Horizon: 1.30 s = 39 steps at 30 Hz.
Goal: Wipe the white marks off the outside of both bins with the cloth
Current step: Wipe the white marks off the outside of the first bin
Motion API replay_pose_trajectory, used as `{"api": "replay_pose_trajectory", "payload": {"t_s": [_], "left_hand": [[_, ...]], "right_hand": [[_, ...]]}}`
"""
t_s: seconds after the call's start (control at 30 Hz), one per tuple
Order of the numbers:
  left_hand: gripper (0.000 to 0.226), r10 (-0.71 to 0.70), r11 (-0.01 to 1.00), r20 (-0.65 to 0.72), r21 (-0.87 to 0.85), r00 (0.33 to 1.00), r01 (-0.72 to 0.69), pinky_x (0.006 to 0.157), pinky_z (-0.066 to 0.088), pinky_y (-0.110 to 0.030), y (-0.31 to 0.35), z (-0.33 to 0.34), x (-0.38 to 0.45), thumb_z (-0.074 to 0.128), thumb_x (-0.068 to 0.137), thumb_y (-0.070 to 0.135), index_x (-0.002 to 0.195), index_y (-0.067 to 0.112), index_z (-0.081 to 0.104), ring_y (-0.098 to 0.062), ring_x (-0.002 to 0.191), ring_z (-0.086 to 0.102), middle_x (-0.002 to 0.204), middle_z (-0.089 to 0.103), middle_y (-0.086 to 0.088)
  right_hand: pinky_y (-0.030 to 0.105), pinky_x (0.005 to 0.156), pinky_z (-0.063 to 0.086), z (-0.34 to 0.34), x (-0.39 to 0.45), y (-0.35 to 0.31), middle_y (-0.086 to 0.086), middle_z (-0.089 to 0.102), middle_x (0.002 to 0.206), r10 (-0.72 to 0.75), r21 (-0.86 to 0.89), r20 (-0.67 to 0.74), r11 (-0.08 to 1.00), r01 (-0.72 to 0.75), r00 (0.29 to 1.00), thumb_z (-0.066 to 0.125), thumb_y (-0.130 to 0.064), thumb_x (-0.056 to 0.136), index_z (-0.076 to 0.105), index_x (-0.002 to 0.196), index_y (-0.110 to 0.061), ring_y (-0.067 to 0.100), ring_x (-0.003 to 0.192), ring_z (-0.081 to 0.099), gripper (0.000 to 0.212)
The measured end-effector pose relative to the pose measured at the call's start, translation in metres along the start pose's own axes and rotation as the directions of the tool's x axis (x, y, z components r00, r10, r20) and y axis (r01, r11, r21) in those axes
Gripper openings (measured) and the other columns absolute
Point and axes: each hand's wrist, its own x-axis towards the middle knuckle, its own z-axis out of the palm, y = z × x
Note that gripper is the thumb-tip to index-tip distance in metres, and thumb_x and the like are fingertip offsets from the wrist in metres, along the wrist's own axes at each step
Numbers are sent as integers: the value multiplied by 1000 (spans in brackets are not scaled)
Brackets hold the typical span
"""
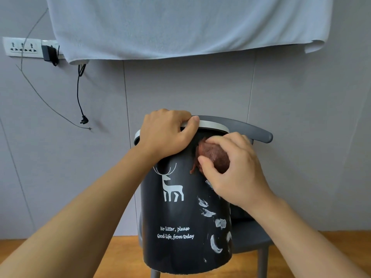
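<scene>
One black bin (180, 207) is seen, set on a grey chair (251, 235) in the middle of the scene, close to the far grey wall (301, 127). The bin stands nearly upright, its long axis tilted a little, the white rim (212, 125) pointing up and the deer print (170, 185) turned to the near side. The rim is grasped at the top left by the left hand (166, 133). One brown cloth (212, 157) is clenched in the grip of the right hand (236, 171) and pressed on the upper right wall of the bin. Several white marks (216, 223) are counted below it, down to the bottom edge. Open room is left on both sides of the chair. One towel (180, 27) is hung above.
</scene>
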Motion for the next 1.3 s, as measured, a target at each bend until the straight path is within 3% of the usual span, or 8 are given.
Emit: {"api": "replay_pose_trajectory", "payload": {"t_s": [0.1,0.17,0.37,0.57,0.73,0.93,1.13,1.3], "left_hand": [[49,-19,1000,4,0,1000,19,52,23,-32,-2,-1,0,41,93,48,58,16,28,-24,49,34,47,30,-4],[49,-18,1000,3,2,1000,18,51,25,-33,-2,-2,0,41,93,48,57,17,27,-24,49,33,46,30,-3],[51,37,999,-16,16,999,-37,49,31,-33,0,-2,-3,42,93,52,59,16,32,-28,47,38,44,31,-3],[56,69,997,-12,44,998,-68,47,25,-31,-2,-2,-4,46,90,61,60,16,29,-24,44,32,44,27,-1],[57,48,998,-12,32,999,-48,48,22,-31,-4,-2,-2,46,89,61,60,14,32,-21,44,27,45,24,-1],[69,68,998,4,16,998,-68,48,27,-34,-2,-3,-2,46,87,73,58,13,28,-24,46,31,45,27,-2],[71,-26,999,28,42,999,25,51,25,-34,-15,-4,-1,47,86,74,59,12,26,-27,49,32,47,27,-2],[71,-10,1000,11,27,1000,10,49,20,-32,-18,-4,-1,46,86,74,58,13,24,-22,46,29,46,25,-2]], "right_hand": [[40,87,44,-3,-6,1,-8,54,95,-201,-43,150,977,210,968,66,-40,87,75,106,-24,15,93,52,26],[42,84,45,-2,-6,3,-8,54,91,-249,-46,144,965,258,958,63,-41,89,76,103,-23,16,89,52,26],[47,85,50,1,9,17,2,61,101,-82,-49,-117,996,77,990,68,-41,94,77,118,-14,26,95,56,37],[51,89,46,3,-21,20,1,54,119,-183,-157,15,971,183,983,54,-43,97,64,135,-20,26,108,51,46],[36,83,57,-6,-47,24,2,55,114,-262,-85,171,956,280,950,60,-43,94,67,128,-16,19,104,55,43],[44,91,55,-11,-20,15,-1,55,114,-43,9,68,999,43,997,64,-43,95,67,130,-20,23,104,59,42],[29,86,57,-8,-61,18,-4,50,114,-281,28,316,958,287,906,65,-49,93,63,130,-26,14,104,53,43],[31,83,56,-3,-45,17,-4,54,110,-174,34,144,985,171,974,62,-49,94,69,127,-22,16,101,56,44]]}}
